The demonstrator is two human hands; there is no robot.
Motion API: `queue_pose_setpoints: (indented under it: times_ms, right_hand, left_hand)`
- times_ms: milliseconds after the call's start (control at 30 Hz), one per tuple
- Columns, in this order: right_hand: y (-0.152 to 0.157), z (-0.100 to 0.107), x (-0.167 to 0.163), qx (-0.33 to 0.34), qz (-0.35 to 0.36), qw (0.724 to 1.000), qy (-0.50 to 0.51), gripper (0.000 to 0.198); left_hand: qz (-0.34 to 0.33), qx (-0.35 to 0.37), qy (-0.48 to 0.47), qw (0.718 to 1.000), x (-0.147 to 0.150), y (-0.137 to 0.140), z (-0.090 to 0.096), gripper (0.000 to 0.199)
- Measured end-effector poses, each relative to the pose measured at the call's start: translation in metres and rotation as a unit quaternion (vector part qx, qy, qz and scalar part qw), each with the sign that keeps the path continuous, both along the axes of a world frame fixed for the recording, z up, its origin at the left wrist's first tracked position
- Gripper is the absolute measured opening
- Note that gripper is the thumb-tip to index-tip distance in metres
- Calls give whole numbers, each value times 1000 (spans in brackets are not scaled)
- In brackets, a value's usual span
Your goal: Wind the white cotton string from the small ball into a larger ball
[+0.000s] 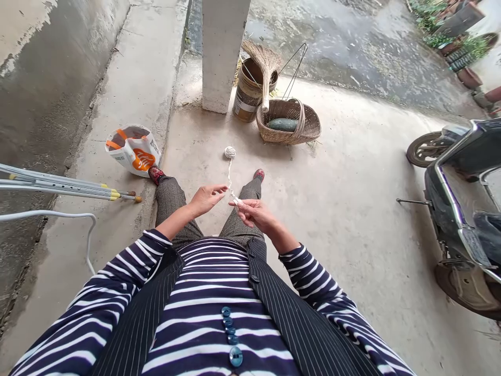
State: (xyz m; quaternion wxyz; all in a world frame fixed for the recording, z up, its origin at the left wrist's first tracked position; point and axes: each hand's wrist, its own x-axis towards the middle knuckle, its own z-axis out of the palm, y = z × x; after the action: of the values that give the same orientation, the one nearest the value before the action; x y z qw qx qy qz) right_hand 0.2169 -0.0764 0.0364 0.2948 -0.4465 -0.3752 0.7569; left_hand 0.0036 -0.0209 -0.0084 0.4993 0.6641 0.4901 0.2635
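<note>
A ball of white yarn (230,152) lies on the concrete floor in front of me, between my feet. From it a loose white strand (229,175) runs up to my hands. My left hand (207,200) is at the strand, thumb and fingertips drawn together on it above my lap. Just right of it, my right hand (255,214) pinches a small white yarn piece (237,200) between thumb and fingers, the other fingers curled beneath. Any small tool inside the fingers is too small to make out.
A white bag with orange handles (135,151) stands by my left foot, with crutches (78,184) nearer me. Ahead are a pillar (223,57), a bucket (247,96), a straw broom (266,65) and a wicker basket (289,134) holding a green gourd (282,124). A scooter (454,209) is parked right.
</note>
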Motion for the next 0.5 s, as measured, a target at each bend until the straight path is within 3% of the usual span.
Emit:
queue_pose_setpoints:
  times_ms: [133,233,400,500]
  right_hand:
    - [-4,1,-2,34,12,999,-10,55]
    - [-6,5,-3,74,33,996,-37,56]
    - [-8,12,0,81,35,995,-41,55]
    - [-6,17,5,81,6,996,-26,51]
  left_hand:
    - [-24,2,-8,1000,6,-11,-16,46]
    - [-49,31,-1,998,11,-6,-22,35]
    - [-50,30,4,998,16,1,-21,29]
    - [-55,-13,-25,998,20,-2,-18,30]
